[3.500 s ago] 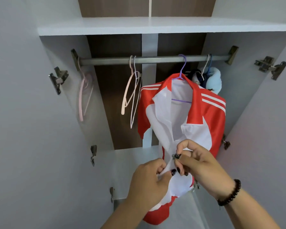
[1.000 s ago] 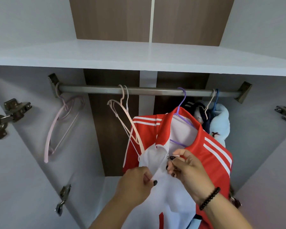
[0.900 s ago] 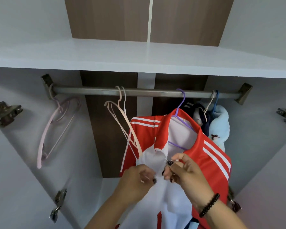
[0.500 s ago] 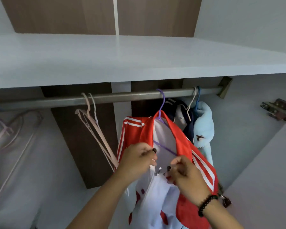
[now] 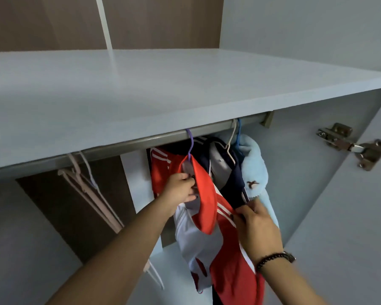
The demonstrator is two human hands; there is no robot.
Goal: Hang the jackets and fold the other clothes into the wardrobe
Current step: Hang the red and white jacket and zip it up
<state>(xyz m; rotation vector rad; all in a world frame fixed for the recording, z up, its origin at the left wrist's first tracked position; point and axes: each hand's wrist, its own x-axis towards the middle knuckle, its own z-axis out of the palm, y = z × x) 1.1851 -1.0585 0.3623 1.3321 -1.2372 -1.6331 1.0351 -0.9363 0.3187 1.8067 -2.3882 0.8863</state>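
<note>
We were at the hanging step, with the red and white jacket already on its purple hanger, hooked over the rail at centre frame, under the shelf. Our left hand, at centre, had its fingers curled into the jacket's open collar, gripping the fabric there. Our right hand, lower right of centre, pinched the striped shoulder edge of the same jacket. To its right, just beside it, hung a dark garment and a pale blue fleece on their own hangers. Empty pink hangers hung at left of frame.

We judged that the jacket was being straightened on the hanger rather than newly hung. The next move called for squaring both shoulders, letting go gently so the hook stayed put, and then turning to whatever clothing remained, which we could not see from here.
</note>
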